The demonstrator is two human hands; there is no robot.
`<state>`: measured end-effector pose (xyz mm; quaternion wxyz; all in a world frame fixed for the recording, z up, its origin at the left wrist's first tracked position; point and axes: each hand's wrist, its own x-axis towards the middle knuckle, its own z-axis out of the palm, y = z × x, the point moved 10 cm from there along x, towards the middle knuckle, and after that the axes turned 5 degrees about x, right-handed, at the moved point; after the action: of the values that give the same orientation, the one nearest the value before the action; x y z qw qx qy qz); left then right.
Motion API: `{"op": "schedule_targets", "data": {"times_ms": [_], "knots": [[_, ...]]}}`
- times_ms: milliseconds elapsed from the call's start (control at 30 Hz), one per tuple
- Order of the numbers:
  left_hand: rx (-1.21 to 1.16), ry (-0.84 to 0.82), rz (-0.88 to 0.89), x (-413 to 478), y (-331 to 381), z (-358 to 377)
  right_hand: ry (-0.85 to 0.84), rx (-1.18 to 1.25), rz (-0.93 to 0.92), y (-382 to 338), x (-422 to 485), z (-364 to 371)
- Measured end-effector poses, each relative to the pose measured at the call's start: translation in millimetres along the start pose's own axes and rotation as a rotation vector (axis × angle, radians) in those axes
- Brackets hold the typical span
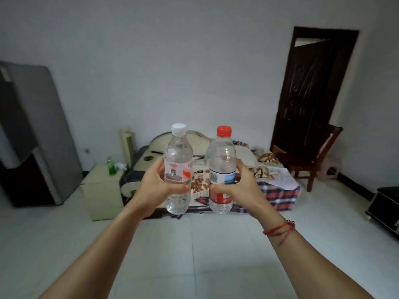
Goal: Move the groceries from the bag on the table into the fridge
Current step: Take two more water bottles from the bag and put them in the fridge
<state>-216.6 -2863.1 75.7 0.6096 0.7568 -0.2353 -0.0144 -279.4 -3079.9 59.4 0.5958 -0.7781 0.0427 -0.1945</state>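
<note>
Right now I have both hands out in front of me at about the same height, each wrapped round a clear water bottle held upright. My left hand (152, 188) grips the white-capped bottle (178, 160) at its label, thumb across the front and fingers curled behind. My right hand (241, 188) grips the red-capped bottle (222, 160) low on its label, thumb on the red band and fingers round the far side. The two bottles stand side by side, near each other but not touching, with their caps well above my fingers and their bases below my palms. A red string bracelet (278, 229) sits on my right wrist.

The grey fridge (36, 126) is at the left edge of the view, well apart from both hands and nearer the left one. Beyond the bottles lies a low bed (280, 190) with patterned covers. A pale cabinet (101, 190) with a green bottle (111, 167) on it stands between fridge and bed. A wooden chair (311, 156) and a dark door (313, 89) are to the right.
</note>
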Motion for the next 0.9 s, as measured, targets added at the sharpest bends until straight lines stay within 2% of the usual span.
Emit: {"op": "schedule_targets", "data": {"times_ms": [233, 400, 633, 900], "knots": [[0.039, 0.289, -0.059, -28, -21, -122, -0.262, 0.052, -0.077, -20, 45, 132], [0.079, 0.523, -0.096, -63, -28, -183, -0.458, 0.127, -0.133, -34, 61, 212], [0.127, 0.804, -0.152, -134, -23, -232, -0.731, 0.195, -0.222, -63, 47, 304], [0.199, 0.984, -0.207, -218, -14, -276, -0.919, 0.272, -0.277, -95, -7, 383]]}}
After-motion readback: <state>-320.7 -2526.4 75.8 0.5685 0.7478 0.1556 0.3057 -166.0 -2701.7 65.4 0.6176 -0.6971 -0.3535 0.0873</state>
